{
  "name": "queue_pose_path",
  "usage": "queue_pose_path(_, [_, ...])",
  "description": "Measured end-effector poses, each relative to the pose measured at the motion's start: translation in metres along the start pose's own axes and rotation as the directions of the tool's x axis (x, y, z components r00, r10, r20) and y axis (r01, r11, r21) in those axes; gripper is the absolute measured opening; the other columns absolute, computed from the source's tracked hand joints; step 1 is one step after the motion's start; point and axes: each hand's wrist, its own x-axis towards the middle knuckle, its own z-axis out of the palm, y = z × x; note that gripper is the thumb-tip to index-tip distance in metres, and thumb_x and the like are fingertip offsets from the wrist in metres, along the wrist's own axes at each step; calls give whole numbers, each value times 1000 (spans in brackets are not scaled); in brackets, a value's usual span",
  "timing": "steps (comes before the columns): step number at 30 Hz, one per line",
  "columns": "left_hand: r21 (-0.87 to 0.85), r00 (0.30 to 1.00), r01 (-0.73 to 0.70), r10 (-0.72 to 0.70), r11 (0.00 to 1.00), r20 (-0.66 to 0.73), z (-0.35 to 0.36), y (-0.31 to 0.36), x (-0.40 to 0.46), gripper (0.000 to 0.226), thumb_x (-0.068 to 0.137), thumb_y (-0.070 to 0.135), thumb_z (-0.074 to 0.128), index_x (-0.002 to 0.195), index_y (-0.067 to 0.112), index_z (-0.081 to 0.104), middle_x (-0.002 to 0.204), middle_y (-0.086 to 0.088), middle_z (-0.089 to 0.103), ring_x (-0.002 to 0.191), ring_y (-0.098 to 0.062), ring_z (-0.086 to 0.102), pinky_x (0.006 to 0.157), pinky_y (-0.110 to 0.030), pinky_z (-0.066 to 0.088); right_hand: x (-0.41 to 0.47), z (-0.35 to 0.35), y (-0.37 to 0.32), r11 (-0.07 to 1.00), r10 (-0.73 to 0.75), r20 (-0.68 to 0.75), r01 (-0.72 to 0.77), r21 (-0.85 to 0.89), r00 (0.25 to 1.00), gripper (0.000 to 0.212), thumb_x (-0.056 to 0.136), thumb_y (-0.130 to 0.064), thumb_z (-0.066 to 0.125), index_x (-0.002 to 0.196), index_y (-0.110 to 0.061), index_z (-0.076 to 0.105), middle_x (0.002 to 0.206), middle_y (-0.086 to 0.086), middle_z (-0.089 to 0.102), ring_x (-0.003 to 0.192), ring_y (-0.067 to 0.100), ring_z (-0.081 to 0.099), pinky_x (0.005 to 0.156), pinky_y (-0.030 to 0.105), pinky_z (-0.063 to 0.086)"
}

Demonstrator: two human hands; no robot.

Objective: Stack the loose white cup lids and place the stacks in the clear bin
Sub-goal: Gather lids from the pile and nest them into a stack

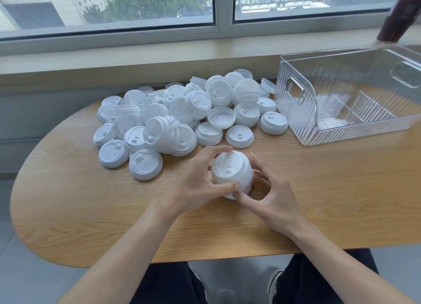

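— While we hold the short stack of nested white plastic cup lids (232,174) between both hands, which way does it lie from our fingers?

— It sits right between them, just above the oval light-wood tabletop (91,212), near its front edge. Our left hand (196,180) curls round its left side, thumb on the lower rim and fingers over the top. Our right hand (271,196) cups the right side, thumb meeting the left thumb at the bottom rim. Both hands are closed on it, neither wide open.

— And its long axis?

— The stack tilts, tops facing us and leaning toward the left, so its axis runs roughly from near-left up to far-right.

— Where do we take it?

— The clear ribbed plastic bin with cut-out handles (296,130) stands well apart to the far right, so our right hand is nearer it. We judge that hand suits the carry. The heap of loose white lids (177,112) lies just beyond our left hand, nearer for picking more.

— Any writing?

— None we can read; the lids show only moulded sip tabs, and the dark cup (396,19) on the sill is too blurred to tell.
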Motion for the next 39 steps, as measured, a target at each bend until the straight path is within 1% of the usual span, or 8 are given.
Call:
queue_pose_path(2, [30, 1000, -23, 23, 999, 16, 5, -1, 0, 75, 74, 43, 91, 140, 30, 56, 135, 20, 59, 131, -3, 53, 106, -26, 46, -3, -3, 1, 997, 17, -12, -17, 80, 1000, 84, 77, -39, 78, 153, -27, 46, 145, -14, 59, 138, 11, 54, 116, 44, 44])
queue_pose_path(6, [85, 998, -43, 39, 995, 48, 8, -4, 1, 79, 73, 54, 88, 142, 35, 53, 139, 23, 55, 135, -4, 49, 111, -37, 45, -3, -6, -3, 975, 20, -41, -11, 222, 999, 62, 87, -22, 60, 148, -28, 52, 145, -12, 60, 139, 12, 52, 117, 43, 43])
queue_pose_path(12, [70, 997, -48, 44, 996, 62, 13, -4, 0, 83, 76, 63, 82, 148, 39, 48, 145, 25, 50, 139, -3, 46, 112, -39, 45, 5, 1, -8, 986, 17, -90, -2, 165, 996, 36, 103, -31, 53, 137, -36, 63, 138, -17, 65, 133, 3, 55, 100, 9, 42])
queue_pose_path(14, [20, 1000, -9, 8, 1000, 24, 13, -6, -5, 85, 77, 65, 80, 150, 37, 47, 144, 25, 51, 138, -3, 48, 111, -39, 47, 7, 0, -8, 985, 27, -86, -12, 170, 996, 36, 102, -35, 55, 137, -37, 64, 138, -19, 65, 133, 6, 56, 101, 11, 43])
queue_pose_path(18, [-73, 998, 39, -43, 997, -47, 14, -12, -13, 70, 82, 57, 80, 142, 32, 54, 134, 23, 62, 131, -3, 56, 103, -39, 54, 8, -3, -4, 992, 7, -89, 4, 126, 996, 38, 99, -39, 62, 136, -31, 67, 139, -23, 62, 135, 8, 56, 114, 38, 44])
queue_pose_path(20, [-81, 997, 47, -51, 996, -52, 14, -14, -15, 64, 83, 54, 81, 139, 33, 57, 131, 23, 65, 129, -4, 58, 101, -38, 55, 8, -4, -4, 994, 5, -87, 5, 113, 996, 41, 98, -44, 63, 135, -29, 69, 137, -24, 63, 135, 6, 56, 113, 41, 47])
queue_pose_path(26, [-74, 997, 45, -49, 996, -55, 17, -18, -16, 68, 84, 57, 79, 144, 32, 58, 135, 24, 64, 132, -3, 57, 102, -33, 55, 7, -6, 0, 995, 27, -61, -21, 95, 998, 45, 94, -51, 61, 133, -30, 69, 132, -28, 65, 128, -2, 59, 105, 19, 49])
queue_pose_path(39, [-25, 996, 85, -85, 996, 0, 23, -22, -16, 80, 83, 71, 70, 152, 34, 50, 147, 28, 53, 138, 2, 47, 112, -36, 46, 6, -9, 5, 997, 58, -21, -57, 46, 998, 45, 98, -44, 59, 136, -22, 69, 134, -19, 68, 130, -5, 57, 108, 15, 42])
